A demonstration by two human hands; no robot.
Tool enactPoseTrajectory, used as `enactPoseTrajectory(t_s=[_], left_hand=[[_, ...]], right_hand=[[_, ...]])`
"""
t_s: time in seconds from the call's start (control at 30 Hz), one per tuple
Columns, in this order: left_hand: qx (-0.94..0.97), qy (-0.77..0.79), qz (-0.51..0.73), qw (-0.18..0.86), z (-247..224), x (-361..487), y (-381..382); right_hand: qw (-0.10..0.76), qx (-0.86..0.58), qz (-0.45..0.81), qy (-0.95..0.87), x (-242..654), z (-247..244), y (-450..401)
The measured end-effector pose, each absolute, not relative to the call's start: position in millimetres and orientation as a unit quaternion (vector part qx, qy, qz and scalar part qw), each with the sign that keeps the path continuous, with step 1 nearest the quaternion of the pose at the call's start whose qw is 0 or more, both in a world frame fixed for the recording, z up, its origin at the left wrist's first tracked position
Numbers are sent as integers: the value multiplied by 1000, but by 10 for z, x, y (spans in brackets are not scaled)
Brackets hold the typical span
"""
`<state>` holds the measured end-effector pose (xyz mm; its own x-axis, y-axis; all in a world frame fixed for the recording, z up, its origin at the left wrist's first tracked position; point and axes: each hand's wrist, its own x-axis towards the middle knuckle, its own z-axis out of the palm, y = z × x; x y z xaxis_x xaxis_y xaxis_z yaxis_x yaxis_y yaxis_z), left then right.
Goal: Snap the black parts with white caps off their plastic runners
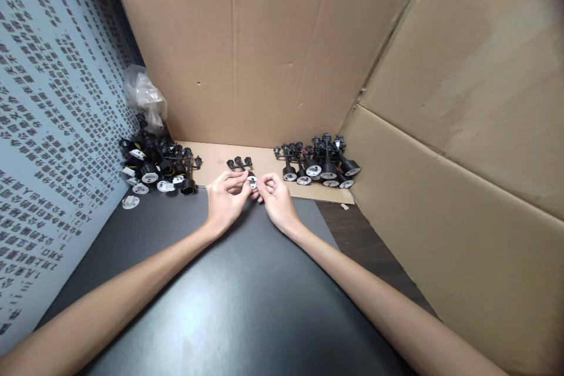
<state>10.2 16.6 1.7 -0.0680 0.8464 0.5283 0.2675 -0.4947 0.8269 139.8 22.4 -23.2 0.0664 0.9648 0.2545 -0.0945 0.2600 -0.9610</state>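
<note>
Left hand (225, 202) and right hand (275, 202) working close together, fingertips of both closing on small white plastic disc (252, 183). Black plastic fitting (240, 163) sitting just beyond fingers. Heaps of black socket parts lying well left (152, 165) and right (317, 161) of fingers. Risk: smooth disc slipping from fingertips, skidding across cardboard sheet (282, 167). Printed wall panel (57, 100) left of fingers showing dense black characters, too small to read; no brand showing.
</note>
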Motion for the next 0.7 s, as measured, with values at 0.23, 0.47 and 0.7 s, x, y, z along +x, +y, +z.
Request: enactPoseTrajectory(t_s=[0.23,0.47,0.7], left_hand=[[640,440,585,234,35,111,154],[649,430,582,235,27,101,156],[664,420,577,220,20,94,160]], right_hand=[[621,-414,424,-513,1397,-211,212],[602,-377,457,-536,1416,-100,159],[613,-368,493,-495,1427,-117,202]])
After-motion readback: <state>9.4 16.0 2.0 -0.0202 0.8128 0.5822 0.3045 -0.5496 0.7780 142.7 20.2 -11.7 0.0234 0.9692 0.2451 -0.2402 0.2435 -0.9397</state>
